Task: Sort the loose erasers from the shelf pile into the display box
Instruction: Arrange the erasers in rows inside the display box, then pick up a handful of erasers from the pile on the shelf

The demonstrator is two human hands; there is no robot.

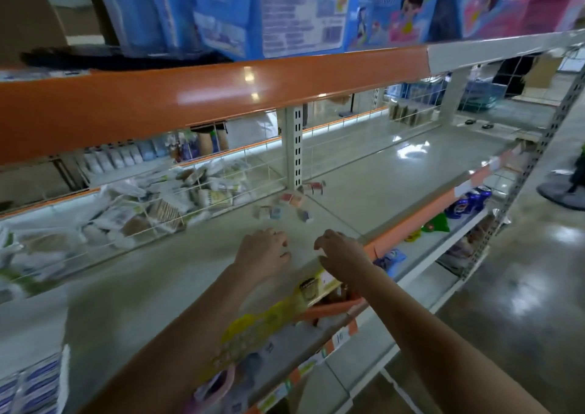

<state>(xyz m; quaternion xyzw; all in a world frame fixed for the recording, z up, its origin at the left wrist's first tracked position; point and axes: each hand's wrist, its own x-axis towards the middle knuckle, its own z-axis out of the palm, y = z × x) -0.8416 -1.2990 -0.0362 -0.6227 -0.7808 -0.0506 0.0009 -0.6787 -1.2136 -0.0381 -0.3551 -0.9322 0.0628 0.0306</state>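
Several small loose erasers [285,206] in coloured wrappers lie scattered on the grey shelf [364,176], near the white upright post. My left hand [262,252] and my right hand [340,252] hover side by side over the shelf's front part, a little short of the erasers. Both hands have loosely curled fingers and hold nothing that I can see. A blue and white box [31,385] of small packs stands at the shelf's near left corner. The picture is blurred by motion.
A wire basket [152,211] full of plastic-wrapped packets stands left of the erasers. An orange-edged shelf [190,97] hangs overhead with blue boxes on it. Lower shelves [443,239] at the right hold snack bags and cans. Glossy floor lies to the right.
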